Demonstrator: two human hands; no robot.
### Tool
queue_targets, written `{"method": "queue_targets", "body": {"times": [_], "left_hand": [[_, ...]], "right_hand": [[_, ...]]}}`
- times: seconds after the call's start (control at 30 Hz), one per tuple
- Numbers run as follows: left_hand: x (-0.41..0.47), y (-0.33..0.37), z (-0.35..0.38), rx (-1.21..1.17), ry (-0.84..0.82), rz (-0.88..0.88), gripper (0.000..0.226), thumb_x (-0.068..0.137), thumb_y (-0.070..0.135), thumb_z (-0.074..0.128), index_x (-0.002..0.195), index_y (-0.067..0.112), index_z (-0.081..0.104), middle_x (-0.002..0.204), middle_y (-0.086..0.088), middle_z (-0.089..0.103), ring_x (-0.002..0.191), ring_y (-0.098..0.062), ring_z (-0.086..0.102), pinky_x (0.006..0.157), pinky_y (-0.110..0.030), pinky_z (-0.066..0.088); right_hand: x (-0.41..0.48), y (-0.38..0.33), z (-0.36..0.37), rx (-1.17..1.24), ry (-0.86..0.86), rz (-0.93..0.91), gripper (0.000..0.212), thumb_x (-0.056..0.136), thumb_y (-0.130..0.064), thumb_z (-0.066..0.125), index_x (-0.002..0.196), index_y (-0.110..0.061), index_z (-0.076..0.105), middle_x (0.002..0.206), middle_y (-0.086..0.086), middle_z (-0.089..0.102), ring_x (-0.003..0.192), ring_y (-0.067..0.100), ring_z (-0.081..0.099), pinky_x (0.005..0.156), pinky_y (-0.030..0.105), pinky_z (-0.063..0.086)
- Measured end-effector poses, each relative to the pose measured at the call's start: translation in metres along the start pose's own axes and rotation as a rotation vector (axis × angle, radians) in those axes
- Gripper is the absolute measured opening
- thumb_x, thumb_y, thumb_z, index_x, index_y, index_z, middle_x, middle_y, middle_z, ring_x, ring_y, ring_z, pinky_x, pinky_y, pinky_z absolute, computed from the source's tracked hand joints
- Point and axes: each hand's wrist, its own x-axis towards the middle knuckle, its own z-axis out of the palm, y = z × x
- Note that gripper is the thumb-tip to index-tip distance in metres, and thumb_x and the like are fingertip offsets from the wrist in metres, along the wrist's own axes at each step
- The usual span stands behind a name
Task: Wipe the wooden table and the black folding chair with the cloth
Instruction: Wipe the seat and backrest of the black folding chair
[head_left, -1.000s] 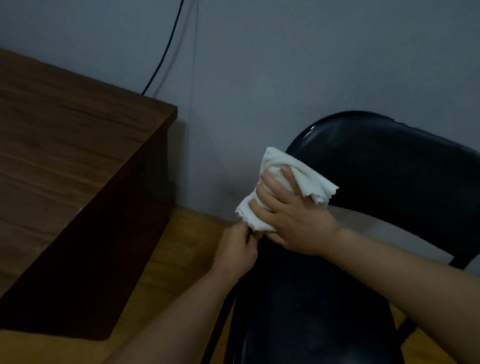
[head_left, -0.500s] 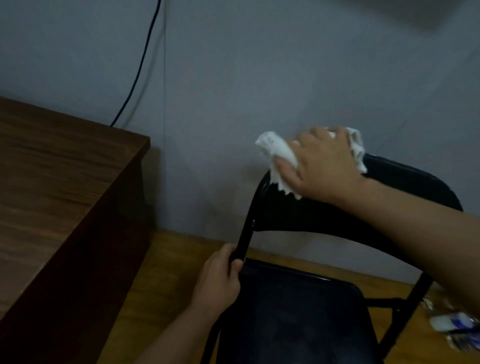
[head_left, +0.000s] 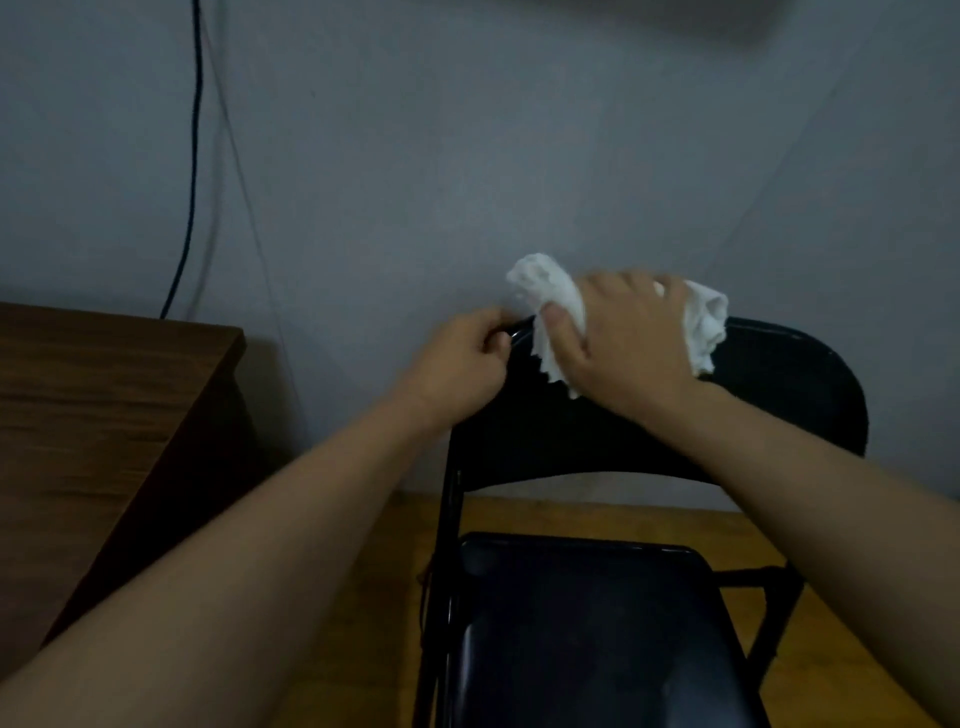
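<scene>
Cloth (head_left: 558, 306) is bunched under my right hand (head_left: 623, 332), pressed down on the top edge of the backrest of the black folding chair (head_left: 779, 395). White folds spill out past my knuckles on the far side and hang below my thumb on the near side, so my fingers are wrapped over the wad, gripping it against the rim. My left hand (head_left: 462, 364) sits just beside it, clenched round the corner of the frame where the tube bends, with my fingertips (head_left: 496, 318) curled over the metal; it is steadying the chair rather than wiping.

By my reckoning I am on the chair part of the job, working the top of the backrest. The wooden table (head_left: 98, 395) lies well off to the left of my left hand, with nothing on the part I can see; whether it has had its wipe I cannot tell.

The next move, I think, calls for sliding the cloth along the rim away from my left hand, toward the far corner, keeping pressure down so the wad does not slip off the narrow edge. My left grip should hold firm, since a folding chair could rock or tip toward the wall under a sideways push. The seat below my wrists would follow.
</scene>
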Motion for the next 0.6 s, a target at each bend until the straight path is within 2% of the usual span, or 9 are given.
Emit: {"method": "queue_targets", "body": {"times": [0.1,0.17,0.23,0.3,0.4,0.47,0.53,0.6], "left_hand": [[0.015,-0.001,-0.017,-0.004,-0.113,-0.103,0.024,0.086,-0.006,0.053,0.099,0.004,0.07,0.094,-0.011,0.073,0.101,-0.03,0.068,0.079,-0.026,0.057],[0.015,-0.003,-0.025,-0.082,-0.175,-0.183,0.022,0.087,-0.003,0.055,0.102,0.0,0.07,0.096,-0.018,0.073,0.095,-0.032,0.07,0.081,-0.04,0.062],[0.015,-0.005,-0.029,-0.091,-0.231,-0.207,0.021,0.09,0.0,0.058,0.107,-0.002,0.07,0.099,-0.017,0.072,0.09,-0.027,0.069,0.084,-0.044,0.06],[0.015,-0.006,-0.031,-0.095,-0.282,-0.205,0.019,0.092,0.003,0.06,0.106,-0.004,0.071,0.096,-0.014,0.07,0.087,-0.024,0.066,0.084,-0.042,0.059],[0.015,-0.007,-0.03,-0.157,-0.33,-0.229,0.027,0.101,0.01,0.052,0.121,0.012,0.071,0.108,-0.012,0.073,0.092,-0.022,0.068,0.084,-0.035,0.059],[0.017,-0.01,-0.028,-0.189,-0.306,-0.253,0.029,0.102,0.01,0.051,0.123,0.014,0.07,0.112,-0.015,0.073,0.102,-0.026,0.069,0.094,-0.042,0.057],[0.016,-0.013,-0.027,-0.171,-0.264,-0.247,0.027,0.101,0.012,0.053,0.119,0.016,0.072,0.108,-0.011,0.075,0.104,-0.025,0.07,0.095,-0.044,0.056],[0.015,-0.014,-0.024,-0.16,-0.248,-0.235,0.026,0.102,0.014,0.052,0.119,0.016,0.072,0.107,-0.009,0.075,0.102,-0.023,0.07,0.096,-0.045,0.056]], "right_hand": [[-0.012,-0.031,0.009,-0.008,-0.052,-0.115,0.049,0.097,-0.052,0.039,0.127,-0.019,0.059,0.126,0.011,0.064,0.12,0.04,0.053,0.108,0.065,0.029],[-0.028,-0.044,0.018,-0.019,-0.02,-0.108,0.057,0.097,-0.048,0.04,0.143,-0.016,0.05,0.146,0.015,0.052,0.137,0.044,0.042,0.113,0.069,0.02],[-0.05,-0.046,0.027,0.014,0.045,-0.107,0.06,0.101,-0.044,0.038,0.153,-0.013,0.042,0.158,0.019,0.04,0.148,0.048,0.03,0.115,0.072,0.016],[-0.076,-0.047,0.039,0.052,0.1,-0.176,0.058,0.104,-0.042,0.037,0.153,-0.013,0.043,0.162,0.021,0.034,0.15,0.05,0.024,0.116,0.074,0.015],[-0.119,-0.049,0.057,0.004,0.042,-0.455,0.063,0.095,-0.043,0.061,0.15,-0.016,0.044,0.162,0.019,0.031,0.149,0.048,0.023,0.117,0.074,0.01],[-0.141,-0.048,0.064,-0.055,-0.031,-0.651,0.069,0.092,-0.046,0.065,0.152,-0.021,0.041,0.163,0.013,0.03,0.15,0.042,0.021,0.12,0.069,0.008],[-0.142,-0.045,0.062,-0.072,-0.058,-0.719,0.07,0.094,-0.049,0.061,0.155,-0.024,0.037,0.165,0.01,0.027,0.152,0.038,0.018,0.122,0.066,0.007],[-0.128,-0.035,0.057,-0.064,-0.051,-0.689,0.07,0.096,-0.052,0.055,0.157,-0.026,0.033,0.165,0.01,0.027,0.151,0.038,0.021,0.121,0.065,0.01]]}}
